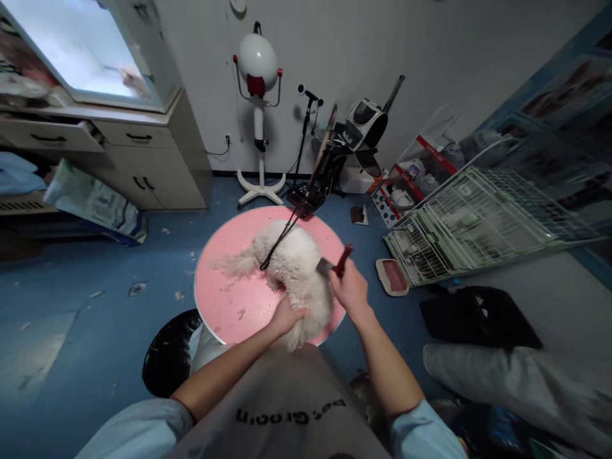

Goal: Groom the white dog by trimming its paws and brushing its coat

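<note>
A fluffy white dog (pixel 296 255) is curled on the round pink grooming table (pixel 217 293), with a dark loop lead (pixel 280 242) lying across it. Which end is its head I cannot make out. My left hand (pixel 287 315) grips the dog's near side, thumb on top, the other fingers partly hidden in fur. In my right hand (pixel 351 287) is a slicker brush (pixel 343 258) with a dark red handle. Its flat grey head meets the coat on the dog's right-hand side. Loose tufts of hair lie on the pink surface.
Behind the table stand a white stand dryer (pixel 258 64) and a black stroller-like frame (pixel 318 178). Wire cages (pixel 459 223) and a shallow litter tray (pixel 393 277) are at right. A black round stool (pixel 172 354) sits front left. Cabinets (pixel 143 153) line the left wall.
</note>
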`<action>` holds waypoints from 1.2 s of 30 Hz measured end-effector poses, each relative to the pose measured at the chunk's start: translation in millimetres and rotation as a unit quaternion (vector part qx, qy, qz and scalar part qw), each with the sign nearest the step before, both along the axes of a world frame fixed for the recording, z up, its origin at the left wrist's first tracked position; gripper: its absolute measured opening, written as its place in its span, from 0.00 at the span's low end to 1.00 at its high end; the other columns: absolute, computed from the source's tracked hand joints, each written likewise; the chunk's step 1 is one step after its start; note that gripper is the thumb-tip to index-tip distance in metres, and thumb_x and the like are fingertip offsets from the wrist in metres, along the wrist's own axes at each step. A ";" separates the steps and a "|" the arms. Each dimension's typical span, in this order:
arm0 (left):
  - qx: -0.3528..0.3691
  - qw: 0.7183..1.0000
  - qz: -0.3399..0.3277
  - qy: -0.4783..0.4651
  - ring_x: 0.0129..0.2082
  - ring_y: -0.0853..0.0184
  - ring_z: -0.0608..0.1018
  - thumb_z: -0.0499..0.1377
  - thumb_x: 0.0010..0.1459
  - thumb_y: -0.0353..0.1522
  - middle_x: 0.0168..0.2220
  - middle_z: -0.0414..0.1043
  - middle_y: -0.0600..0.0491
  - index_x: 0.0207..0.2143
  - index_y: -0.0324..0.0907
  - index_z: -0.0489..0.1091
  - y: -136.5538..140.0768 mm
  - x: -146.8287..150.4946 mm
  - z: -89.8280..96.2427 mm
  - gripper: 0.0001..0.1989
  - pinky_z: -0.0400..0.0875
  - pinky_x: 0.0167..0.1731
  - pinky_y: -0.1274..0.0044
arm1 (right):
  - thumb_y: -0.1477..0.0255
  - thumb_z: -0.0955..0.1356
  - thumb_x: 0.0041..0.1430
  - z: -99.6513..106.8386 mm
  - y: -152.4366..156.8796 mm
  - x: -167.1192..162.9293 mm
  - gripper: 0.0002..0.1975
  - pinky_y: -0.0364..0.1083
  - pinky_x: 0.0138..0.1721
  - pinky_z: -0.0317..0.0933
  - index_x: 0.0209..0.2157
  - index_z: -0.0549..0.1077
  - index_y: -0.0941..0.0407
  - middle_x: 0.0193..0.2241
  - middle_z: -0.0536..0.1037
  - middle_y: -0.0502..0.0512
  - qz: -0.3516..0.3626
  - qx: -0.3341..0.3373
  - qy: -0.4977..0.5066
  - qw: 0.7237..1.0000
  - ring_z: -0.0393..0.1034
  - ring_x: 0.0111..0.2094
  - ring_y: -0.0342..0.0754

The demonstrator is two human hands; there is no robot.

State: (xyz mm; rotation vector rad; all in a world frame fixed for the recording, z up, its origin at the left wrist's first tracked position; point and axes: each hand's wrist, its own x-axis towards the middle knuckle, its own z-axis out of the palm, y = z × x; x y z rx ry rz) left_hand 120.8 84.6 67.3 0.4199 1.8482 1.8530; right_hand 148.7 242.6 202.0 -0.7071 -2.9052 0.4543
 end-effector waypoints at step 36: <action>-0.038 0.995 0.041 -0.084 0.35 0.59 0.77 0.52 0.57 0.44 0.36 0.76 0.43 0.38 0.35 0.70 8.8 7.8 21.6 0.21 0.71 0.33 0.71 | 0.62 0.64 0.52 -27.8 22.8 50.3 0.15 0.44 0.30 0.58 0.38 0.67 0.57 0.30 0.74 0.55 -0.152 -0.143 0.175 0.962 0.68 0.29 0.49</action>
